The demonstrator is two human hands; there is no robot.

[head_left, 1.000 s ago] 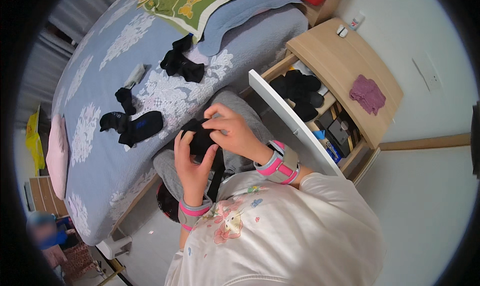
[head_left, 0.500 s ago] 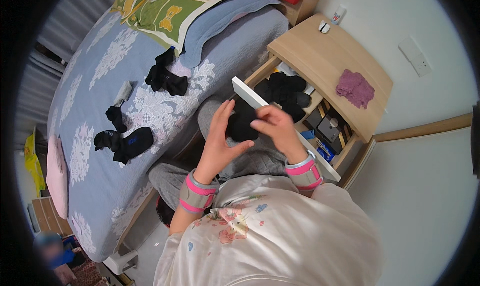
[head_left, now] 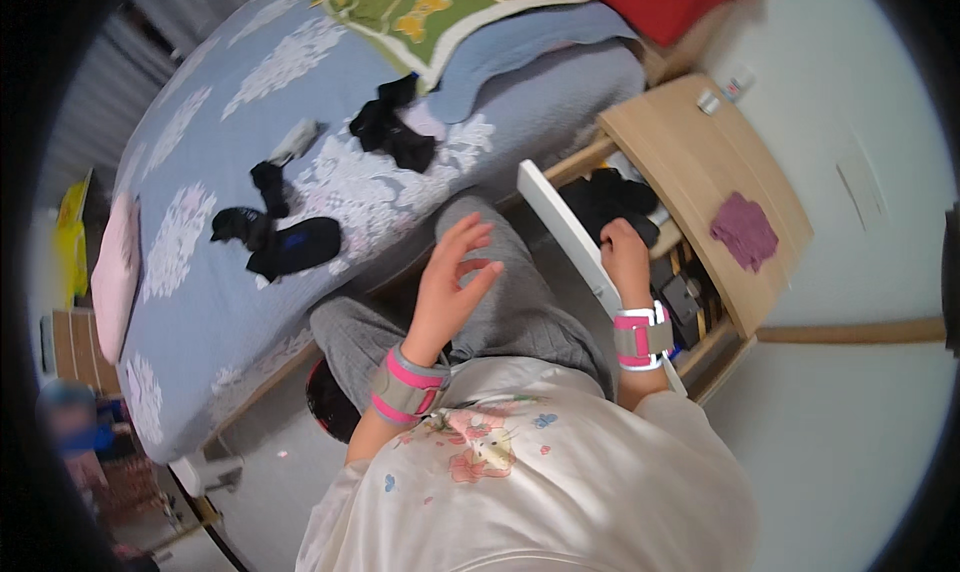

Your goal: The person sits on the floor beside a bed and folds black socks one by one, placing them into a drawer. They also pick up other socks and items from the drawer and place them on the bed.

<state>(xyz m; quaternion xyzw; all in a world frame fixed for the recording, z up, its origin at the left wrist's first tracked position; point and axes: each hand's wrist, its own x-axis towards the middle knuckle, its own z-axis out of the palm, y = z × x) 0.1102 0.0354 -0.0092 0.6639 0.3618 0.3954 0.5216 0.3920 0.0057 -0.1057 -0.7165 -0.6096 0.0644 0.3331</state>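
My left hand (head_left: 453,284) hovers empty above my grey-trousered lap, its thumb and fingers spread apart. Over the open drawer (head_left: 548,202), my right hand (head_left: 626,260) has its fingers curled down on a rolled black sock (head_left: 640,234). Other black socks (head_left: 598,194) lie bunched in the drawer beside it, and the fingertips are partly hidden among them. On the bed, several dark socks lie in loose groups: one black heap (head_left: 395,137) near the pillow end, another black pair (head_left: 300,247) closer to me, and a grey sock (head_left: 297,140) between.
A bundled purple cloth (head_left: 744,232) lies on the wooden nightstand top (head_left: 690,137), with a small white bottle (head_left: 738,85) at its back. Dark boxes (head_left: 682,300) sit in the drawer's near part. The blue floral bed (head_left: 200,212) stands to my left, a white wall to the right.
My hands have parted. The right one has carried the black bundle from above my lap into the drawer; the left stays over my lap, now empty. The whole view has shifted.
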